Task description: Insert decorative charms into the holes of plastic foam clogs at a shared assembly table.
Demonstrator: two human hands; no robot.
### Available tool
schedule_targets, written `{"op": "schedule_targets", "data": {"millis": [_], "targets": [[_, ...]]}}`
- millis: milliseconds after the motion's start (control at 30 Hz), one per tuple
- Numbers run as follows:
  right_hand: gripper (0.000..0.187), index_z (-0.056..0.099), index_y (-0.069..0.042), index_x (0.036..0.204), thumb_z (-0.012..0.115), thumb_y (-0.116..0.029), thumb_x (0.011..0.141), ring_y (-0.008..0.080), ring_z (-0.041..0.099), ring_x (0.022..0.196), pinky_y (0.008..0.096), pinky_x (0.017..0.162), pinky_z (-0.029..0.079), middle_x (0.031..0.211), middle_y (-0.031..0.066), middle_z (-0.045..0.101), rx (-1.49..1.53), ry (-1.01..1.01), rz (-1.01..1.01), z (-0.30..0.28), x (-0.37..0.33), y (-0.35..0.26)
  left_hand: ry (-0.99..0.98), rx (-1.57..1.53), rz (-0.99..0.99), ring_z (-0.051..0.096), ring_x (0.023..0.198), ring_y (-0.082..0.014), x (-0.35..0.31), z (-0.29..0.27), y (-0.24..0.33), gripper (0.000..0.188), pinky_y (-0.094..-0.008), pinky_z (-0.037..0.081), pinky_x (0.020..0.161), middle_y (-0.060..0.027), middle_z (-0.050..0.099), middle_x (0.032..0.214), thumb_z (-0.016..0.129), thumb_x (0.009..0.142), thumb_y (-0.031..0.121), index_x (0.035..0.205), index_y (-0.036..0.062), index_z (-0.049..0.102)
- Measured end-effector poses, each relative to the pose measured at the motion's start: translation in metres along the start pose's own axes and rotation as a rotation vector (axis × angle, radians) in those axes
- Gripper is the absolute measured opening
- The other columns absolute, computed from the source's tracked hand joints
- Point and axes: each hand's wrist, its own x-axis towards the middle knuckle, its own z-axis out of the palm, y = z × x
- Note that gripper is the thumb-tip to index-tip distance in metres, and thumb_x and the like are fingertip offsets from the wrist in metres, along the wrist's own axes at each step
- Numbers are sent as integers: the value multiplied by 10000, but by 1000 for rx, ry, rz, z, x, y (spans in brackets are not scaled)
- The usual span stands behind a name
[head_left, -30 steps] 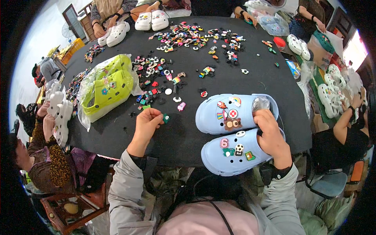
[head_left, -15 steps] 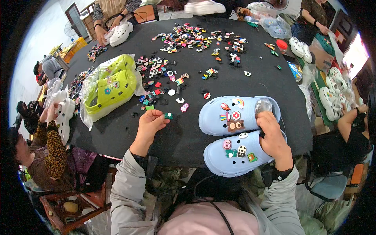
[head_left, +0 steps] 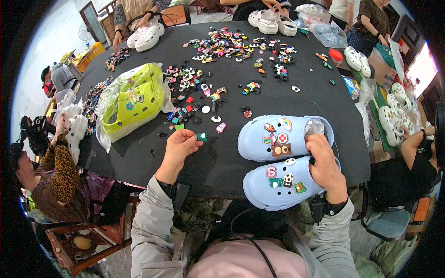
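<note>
Between the thumb and fingertips of my left hand (head_left: 177,150) is a small dark green shoe charm (head_left: 202,137) with a white patch. My right hand (head_left: 327,167) grips a pair of light blue clogs by their openings, side by side with toes to the left. The far clog (head_left: 252,134) carries a rainbow, a red cross, a brown bear and other charms. On the near clog (head_left: 259,187) are a pink number charm, a football, green charms and a white oval one. Clear wrapping (head_left: 314,126) shows inside the far clog.
Lime green clogs (head_left: 123,113) in a clear bag lie left on the black table (head_left: 296,65). Loose charms (head_left: 227,44) are heaped beyond. Co-workers handle white clogs (head_left: 147,37) around the edge; more white clogs (head_left: 391,123) stand at the right.
Across the table, a co-worker's white clogs have come down onto the tabletop. My hands keep nearly the same grip and place; the whole view has shifted slightly.
</note>
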Motion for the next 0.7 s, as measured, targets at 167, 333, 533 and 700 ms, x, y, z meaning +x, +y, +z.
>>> {"op": "schedule_targets", "data": {"millis": [167,333,533,700], "targets": [[286,504,11,884,577,41,609,394,510,953,436,836,415,978,184,537,-2,3,-24,0,2,1,-34,74,-33,661,752,-149,8,-1,11,133,-249,515,610,-32,626,844,639,881,58,975,43,547],[283,500,12,885,582,35,615,396,510,953,434,841,415,985,187,541,-2,10,-34,2,1,0,-350,805,150,606,640,-103,41,-7,43,128,-230,459,548,-29,621,755,671,835,57,928,-2,607],[297,490,15,877,603,50,604,397,507,952,434,842,415,978,188,541,15,21,-22,6,-1,3,-224,694,210,604,661,-105,49,-15,44,155,-243,481,590,-31,633,782,649,857,60,991,-17,631],[297,489,15,872,599,49,599,397,504,948,433,833,414,974,190,539,-6,13,-7,1,-1,0,-96,585,251,617,698,-110,49,-63,37,150,-244,503,638,-53,666,845,643,862,52,986,-33,632]]}}
